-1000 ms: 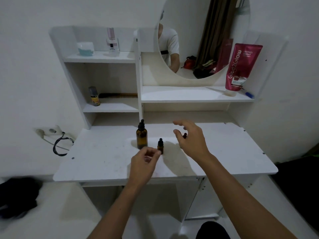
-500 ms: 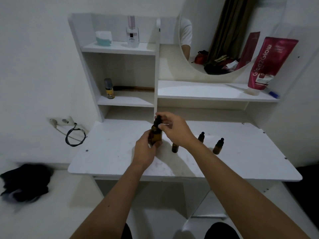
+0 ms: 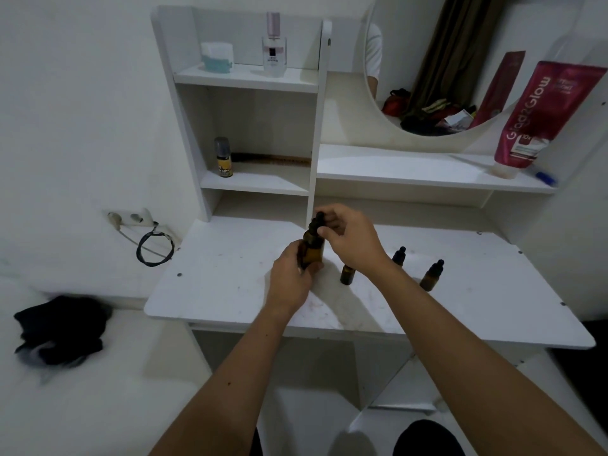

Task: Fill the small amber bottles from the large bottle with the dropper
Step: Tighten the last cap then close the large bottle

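The large amber bottle (image 3: 312, 250) stands upright on the white table (image 3: 230, 284), gripped around its body by my left hand (image 3: 291, 278). My right hand (image 3: 350, 238) pinches the bottle's black dropper cap (image 3: 318, 219) from above. Three small amber bottles stand to the right: one without a visible cap (image 3: 347, 274) close under my right wrist, one with a black dropper cap (image 3: 399, 255) partly hidden behind my forearm, and another capped one (image 3: 431, 276) farthest right.
Shelves rise at the back with a small yellow-labelled bottle (image 3: 223, 158), a perfume bottle (image 3: 274, 47) and a red tube (image 3: 543, 120). A round mirror (image 3: 444, 60) hangs above. A cable (image 3: 154, 246) and wall socket sit left of the table; dark cloth (image 3: 61, 327) lies lower left.
Both hands moved from hovering over the table to the large bottle: left now holds its body, right grips the dropper cap. The camera view shifted left and closer.
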A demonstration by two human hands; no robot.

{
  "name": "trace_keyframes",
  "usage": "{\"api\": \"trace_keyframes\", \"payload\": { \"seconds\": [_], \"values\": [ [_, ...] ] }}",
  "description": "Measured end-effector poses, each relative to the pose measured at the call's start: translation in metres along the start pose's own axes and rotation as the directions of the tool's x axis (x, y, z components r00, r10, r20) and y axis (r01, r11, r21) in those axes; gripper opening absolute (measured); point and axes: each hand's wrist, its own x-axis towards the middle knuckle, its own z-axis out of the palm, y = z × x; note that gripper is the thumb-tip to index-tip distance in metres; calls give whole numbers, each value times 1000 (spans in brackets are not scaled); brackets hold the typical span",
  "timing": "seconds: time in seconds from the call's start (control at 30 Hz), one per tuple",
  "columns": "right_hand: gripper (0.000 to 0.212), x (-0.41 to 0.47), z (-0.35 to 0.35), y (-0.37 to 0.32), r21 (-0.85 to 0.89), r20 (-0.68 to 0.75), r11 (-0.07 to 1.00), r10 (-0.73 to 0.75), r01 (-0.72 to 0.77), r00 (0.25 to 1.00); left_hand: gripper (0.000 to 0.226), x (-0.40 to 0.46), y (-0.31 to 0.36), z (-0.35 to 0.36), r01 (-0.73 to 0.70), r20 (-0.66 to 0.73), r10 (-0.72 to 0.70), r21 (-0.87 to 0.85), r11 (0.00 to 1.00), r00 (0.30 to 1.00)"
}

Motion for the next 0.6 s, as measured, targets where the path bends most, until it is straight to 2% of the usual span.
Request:
{"api": "trace_keyframes", "payload": {
  "seconds": [0.13, 0.27, 0.4, 0.5, 0.6],
  "values": [
    [26, 2, 1, 2, 21, -51, 1000, 11, -10, 999, 43, 2, -1, 1, -9, -10, 10, 24, 1000, 1000],
    [36, 0, 5, 2, -33, -83, 999, -13, 11, 996, 43, 3, -3, 3, 8, -2, -8, 32, 999, 1000],
    [40, -1, 8, 1, -3, -13, 999, -43, 43, 999, 39, 3, -5, 4, 2, -7, -1, 43, 999, 1000],
    [35, 2, 9, 0, -43, -58, 999, -31, 28, 998, 42, 4, -5, 5, 13, -8, -13, 66, 998, 1000],
    [43, 4, 7, -1, -101, -81, 995, -32, 24, 996, 43, 4, -6, 5, 33, 3, -33, 58, 998, 999]
  ]
}}
